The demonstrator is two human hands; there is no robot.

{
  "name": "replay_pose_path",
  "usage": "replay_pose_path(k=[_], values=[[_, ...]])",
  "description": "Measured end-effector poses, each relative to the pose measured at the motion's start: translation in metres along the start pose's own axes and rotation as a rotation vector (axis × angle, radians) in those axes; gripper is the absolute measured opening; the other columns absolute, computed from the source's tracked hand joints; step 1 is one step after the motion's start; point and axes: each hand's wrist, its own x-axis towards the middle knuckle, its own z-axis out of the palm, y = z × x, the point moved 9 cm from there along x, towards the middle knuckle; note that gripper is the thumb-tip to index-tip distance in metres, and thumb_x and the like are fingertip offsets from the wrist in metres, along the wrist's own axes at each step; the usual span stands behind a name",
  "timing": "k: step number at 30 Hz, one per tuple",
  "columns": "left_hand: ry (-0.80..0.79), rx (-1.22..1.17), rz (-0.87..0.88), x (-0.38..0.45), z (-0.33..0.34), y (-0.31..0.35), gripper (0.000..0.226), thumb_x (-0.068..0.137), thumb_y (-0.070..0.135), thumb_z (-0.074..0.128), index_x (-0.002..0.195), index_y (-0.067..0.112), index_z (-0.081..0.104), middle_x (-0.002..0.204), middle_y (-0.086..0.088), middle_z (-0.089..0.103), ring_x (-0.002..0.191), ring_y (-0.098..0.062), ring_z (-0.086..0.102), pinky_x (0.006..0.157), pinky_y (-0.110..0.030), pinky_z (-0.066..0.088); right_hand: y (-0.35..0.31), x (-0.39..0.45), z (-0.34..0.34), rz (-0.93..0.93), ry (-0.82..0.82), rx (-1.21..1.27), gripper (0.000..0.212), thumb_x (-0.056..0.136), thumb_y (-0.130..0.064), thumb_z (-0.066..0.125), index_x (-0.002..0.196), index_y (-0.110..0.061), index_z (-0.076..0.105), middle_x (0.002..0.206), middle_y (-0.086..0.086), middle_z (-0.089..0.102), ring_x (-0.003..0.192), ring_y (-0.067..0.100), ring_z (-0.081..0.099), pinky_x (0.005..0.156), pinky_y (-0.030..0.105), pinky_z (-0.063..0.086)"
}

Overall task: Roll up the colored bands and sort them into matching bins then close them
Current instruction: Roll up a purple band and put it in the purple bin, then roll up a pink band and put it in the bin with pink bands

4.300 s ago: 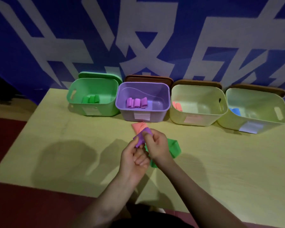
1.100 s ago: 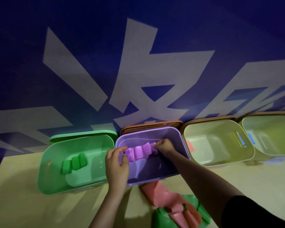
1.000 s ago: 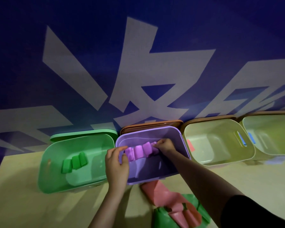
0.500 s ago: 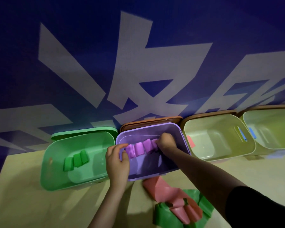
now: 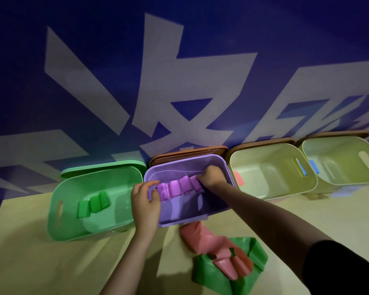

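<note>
1. A green bin [image 5: 58,218] stood at the left of the pale table [image 5: 30,262], its green lid [image 5: 102,168] propped behind it. Three rolled green bands [image 5: 93,204] lay side by side on its floor.
2. The left hand [image 5: 145,204] gripped the purple bin [image 5: 190,218] at its left rim, fingers curled over the edge beside the nearest roll.
3. Inside that bin a row of four rolled purple bands [image 5: 178,187] lay touching one another. A brown lid [image 5: 188,153] leaned behind the bin.
4. The right hand [image 5: 211,176] was down in the bin at the right end of the row, fingers bent against the last roll; whether it pinched that roll or only pressed it could not be told.
5. In front of the purple bin, an unrolled pink band [image 5: 202,239] lay on the table, overlapping a loose green band [image 5: 254,265].
6. A pale yellow bin [image 5: 271,179] held something pink at its left wall.
7. The farthest bin [image 5: 339,167], also pale, showed blue pieces near its left wall.
</note>
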Motion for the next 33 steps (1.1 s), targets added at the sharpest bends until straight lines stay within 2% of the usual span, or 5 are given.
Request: replay_pose_path(k=[8, 14, 25, 29, 33], values=[[-0.096, -0.004, 0.021, -0.016, -0.005, 0.025, 0.025, 0.089, -0.004, 0.052, 0.102, 0.012, 0.067, 0.102, 0.0, 0.052, 0.097, -0.022, 0.055, 0.081, -0.025, 0.038, -0.011, -0.046, -0.045, -0.162, 0.102, 0.108, 0.036, 0.092, -0.041, 0.057, 0.075, -0.011, 0.066, 0.074, 0.007, 0.062, 0.071, 0.021, 0.055, 0.069, 0.027, 0.038], [-0.313, 0.096, 0.158, -0.041, 0.0, 0.065, 0.017, 0.091, 0.006, 0.056, 0.102, 0.01, 0.068, 0.102, -0.005, 0.061, 0.091, -0.015, 0.057, 0.084, -0.024, 0.041, -0.008, -0.104, -0.08, -0.258, 0.176, 0.341, 0.042, 0.09, -0.038, 0.062, 0.065, -0.005, 0.066, 0.065, 0.014, 0.064, 0.066, 0.026, 0.058, 0.072, 0.038, 0.049], [-0.483, 0.186, 0.248, -0.113, 0.008, 0.089, 0.018, 0.09, 0.003, 0.056, 0.101, 0.008, 0.069, 0.102, -0.004, 0.065, 0.096, -0.016, 0.06, 0.087, -0.025, 0.043, 0.076, -0.2, -0.079, -0.335, 0.237, 0.687, 0.023, 0.091, -0.021, 0.062, 0.074, -0.006, 0.069, 0.06, 0.001, 0.062, 0.052, 0.002, 0.055, 0.058, 0.024, 0.047], [-0.63, 0.196, 0.214, -0.157, 0.036, 0.062, 0.019, 0.091, 0.003, 0.055, 0.1, 0.015, 0.067, 0.102, 0.003, 0.063, 0.091, -0.011, 0.058, 0.075, -0.004, 0.038, 0.125, -0.21, -0.047, -0.255, 0.24, 0.695, 0.016, 0.092, -0.017, 0.059, 0.082, -0.011, 0.07, 0.068, -0.001, 0.065, 0.058, 0.005, 0.058, 0.059, 0.023, 0.047], [-0.683, 0.236, 0.079, -0.192, 0.071, 0.018, 0.018, 0.09, 0.003, 0.055, 0.102, 0.004, 0.069, 0.101, 0.0, 0.066, 0.086, -0.01, 0.059, 0.07, -0.005, 0.038, 0.169, -0.198, -0.006, -0.151, 0.192, 0.588, 0.015, 0.091, -0.013, 0.058, 0.1, -0.007, 0.069, 0.076, 0.002, 0.067, 0.07, 0.016, 0.063, 0.07, 0.031, 0.052]])
